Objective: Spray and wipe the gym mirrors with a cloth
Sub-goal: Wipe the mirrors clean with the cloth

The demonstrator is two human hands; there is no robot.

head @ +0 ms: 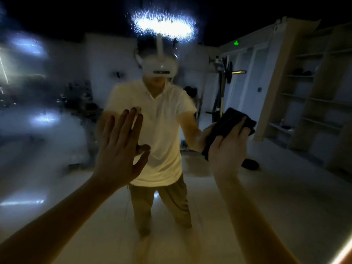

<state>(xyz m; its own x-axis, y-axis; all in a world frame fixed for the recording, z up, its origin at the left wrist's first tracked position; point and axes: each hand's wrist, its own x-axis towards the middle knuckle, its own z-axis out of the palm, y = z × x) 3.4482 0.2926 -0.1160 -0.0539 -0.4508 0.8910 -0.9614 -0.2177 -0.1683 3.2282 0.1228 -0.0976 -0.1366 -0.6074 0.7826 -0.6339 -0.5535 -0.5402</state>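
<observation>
The gym mirror [57,141] fills the whole view and shows my own reflection in a white shirt. Its left part is hazy and smeared; spray droplets glitter around a reflected ceiling light [163,25] near the top. My left hand [122,147] is flat against the glass with fingers spread and holds nothing. My right hand [228,147] presses a dark folded cloth [228,124] onto the mirror to the right of the reflected torso. No spray bottle is visible.
Reflected in the glass are a barbell rack [226,73], wooden shelving [304,88] at the right, a dark object on the floor [250,164] and a pale tiled floor. A bright strip [344,250] marks the lower right corner.
</observation>
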